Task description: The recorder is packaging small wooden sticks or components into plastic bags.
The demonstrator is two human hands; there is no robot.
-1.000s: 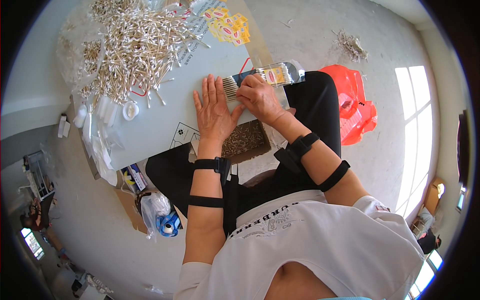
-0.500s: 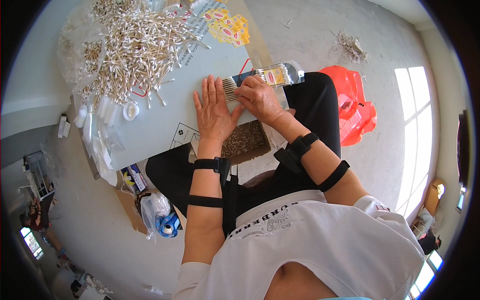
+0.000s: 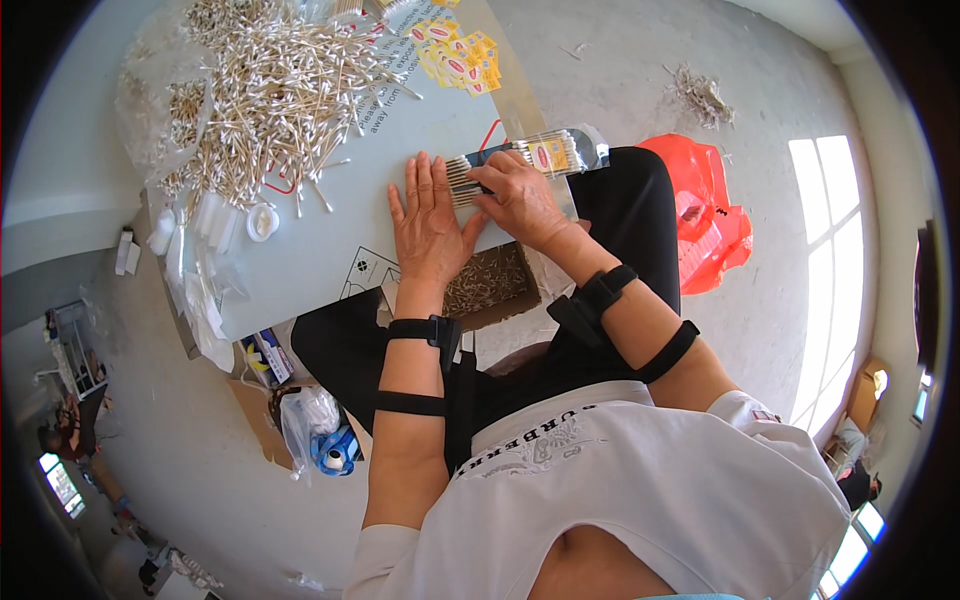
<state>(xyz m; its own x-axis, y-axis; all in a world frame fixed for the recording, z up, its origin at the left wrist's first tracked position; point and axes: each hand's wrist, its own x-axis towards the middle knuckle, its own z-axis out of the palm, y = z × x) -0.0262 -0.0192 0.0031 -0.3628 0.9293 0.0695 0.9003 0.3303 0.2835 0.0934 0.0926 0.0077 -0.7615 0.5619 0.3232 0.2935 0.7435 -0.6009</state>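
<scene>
Left hand (image 3: 428, 222) is laid flat, palm down, fingers spread a bit on the grey table (image 3: 330, 250), not holding anything, fingertips right against the near end of a row of cotton swabs (image 3: 465, 177). Right hand (image 3: 520, 195) sits just beside it, fingers curled over that same swab bundle where it goes into a clear plastic packet (image 3: 555, 152). Looks like it's pinching the swabs, but the fingers cover the contact, so can't say how tight. The packet lies at the table's edge, right above the person's black-trousered knee.

Behind the hands there's a big loose heap of swabs (image 3: 270, 90) spread over the table, and a stack of yellow labels (image 3: 460, 55) near the far edge. An open cardboard box of swabs (image 3: 490, 285) sits under the wrists, below the table edge. Red plastic bag (image 3: 700, 215) on the floor to the right.
</scene>
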